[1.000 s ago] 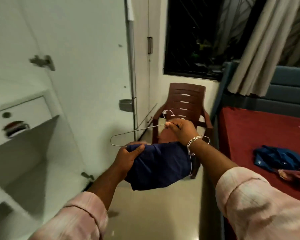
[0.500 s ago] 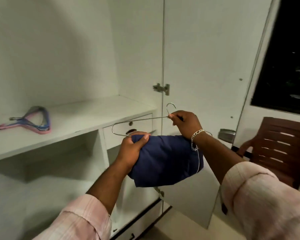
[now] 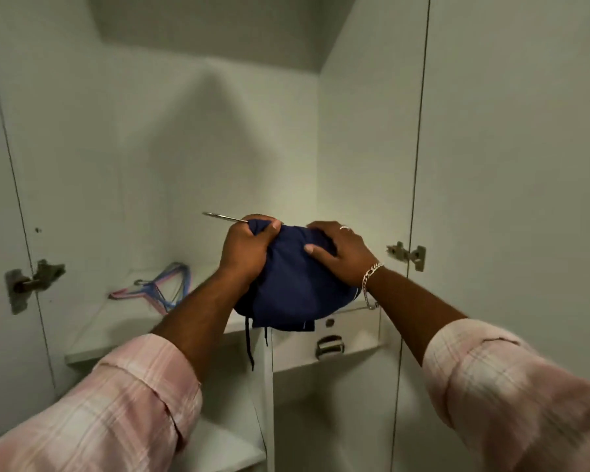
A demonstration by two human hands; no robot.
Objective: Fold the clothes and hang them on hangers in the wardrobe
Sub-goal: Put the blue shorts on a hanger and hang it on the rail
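The navy garment [image 3: 297,284] you hold is bunched into a rounded, folded bundle, with a dark drawstring [image 3: 249,342] dangling from its lower left edge. It hangs in the air in front of the open wardrobe [image 3: 218,148], just above the white shelf [image 3: 116,321] and the drawer [image 3: 351,338]. The metal hanger [image 3: 223,217] is almost wholly buried in the cloth; only a thin bare end sticks out to the upper left, so its long axis runs roughly left to right, tilted slightly up on the left.

Your left hand [image 3: 244,250] is clenched around the garment's upper left edge and the hanger wire together. Your right hand [image 3: 341,252] lies on top of the bundle, fingers curved over the cloth and thumb pressed against its front.

Half a second ago the hanger's bar and hook stood clear above the cloth and your right hand pinched the hook; now that hand is down on the fabric and the hook is out of sight. The view has swung to face straight into the wardrobe.

On the shelf to the left lie pink and blue hangers [image 3: 164,287]. Hinges [image 3: 406,255] show on the door edges.
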